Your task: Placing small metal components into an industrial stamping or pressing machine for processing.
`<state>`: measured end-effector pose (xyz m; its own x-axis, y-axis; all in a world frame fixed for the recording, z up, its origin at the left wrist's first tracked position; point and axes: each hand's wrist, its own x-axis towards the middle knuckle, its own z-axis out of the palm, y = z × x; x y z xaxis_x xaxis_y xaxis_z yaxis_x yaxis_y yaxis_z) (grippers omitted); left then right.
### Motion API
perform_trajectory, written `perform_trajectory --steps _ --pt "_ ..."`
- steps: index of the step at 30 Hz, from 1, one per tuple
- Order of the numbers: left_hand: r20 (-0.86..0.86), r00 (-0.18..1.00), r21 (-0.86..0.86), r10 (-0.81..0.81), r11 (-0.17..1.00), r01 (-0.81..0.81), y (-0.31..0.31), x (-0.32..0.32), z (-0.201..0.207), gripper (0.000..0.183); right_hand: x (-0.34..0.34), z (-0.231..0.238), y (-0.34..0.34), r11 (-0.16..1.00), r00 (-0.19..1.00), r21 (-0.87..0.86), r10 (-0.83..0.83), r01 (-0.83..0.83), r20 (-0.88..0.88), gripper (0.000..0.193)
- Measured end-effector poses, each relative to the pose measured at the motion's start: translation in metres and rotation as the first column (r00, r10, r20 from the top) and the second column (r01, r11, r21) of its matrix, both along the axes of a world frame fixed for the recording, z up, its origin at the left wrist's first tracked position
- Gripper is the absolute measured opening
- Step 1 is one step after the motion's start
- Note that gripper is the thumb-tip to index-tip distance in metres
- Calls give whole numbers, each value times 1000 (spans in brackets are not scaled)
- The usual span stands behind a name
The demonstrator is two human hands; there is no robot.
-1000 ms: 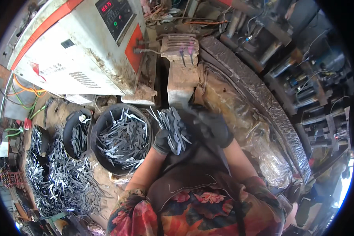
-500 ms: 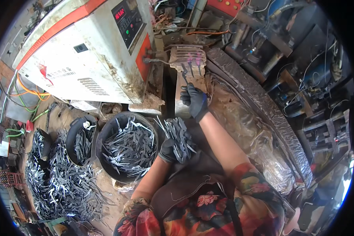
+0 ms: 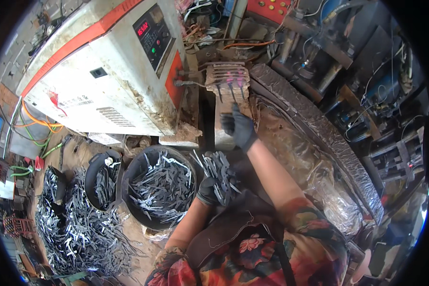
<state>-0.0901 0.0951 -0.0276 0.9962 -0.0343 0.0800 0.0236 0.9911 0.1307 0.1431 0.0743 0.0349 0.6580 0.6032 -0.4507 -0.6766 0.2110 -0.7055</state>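
Note:
My left hand (image 3: 208, 190), in a dark glove, is closed round a loose bundle of flat dark metal pieces (image 3: 218, 174) held in front of my apron. My gloved right hand (image 3: 240, 128) is over the front of the block, its fingers apart and one pointing forward, with nothing visible in them. Just beyond it is a worn heating block (image 3: 228, 71) with several bars across its top. Three dark metal strips (image 3: 231, 92) stick out of its near side, and pink glows beside two of them.
A round black tub (image 3: 124, 183) full of metal pieces stands left of my left hand. Farther left lie a smaller black bucket (image 3: 88, 183) and a wide heap of pieces (image 3: 76, 233). A white and orange machine (image 3: 114, 90) rises ahead; plastic-covered sheeting (image 3: 319, 186) lies right.
My right hand has let go of the left-hand metal strip at the block and drawn back slightly toward me, its fingers opening. My left hand still grips the bundle. The view has shifted slightly.

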Motion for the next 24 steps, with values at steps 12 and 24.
perform_trajectory --steps 12,24 --pt "-2 997 141 82 987 -81 -11 6 4 70 53 -8 -13 976 901 -105 -132 191 413 31" --pt "-75 996 32 -56 998 59 5 18 -54 50 -35 24 -360 851 742 -43 -429 523 515 18"
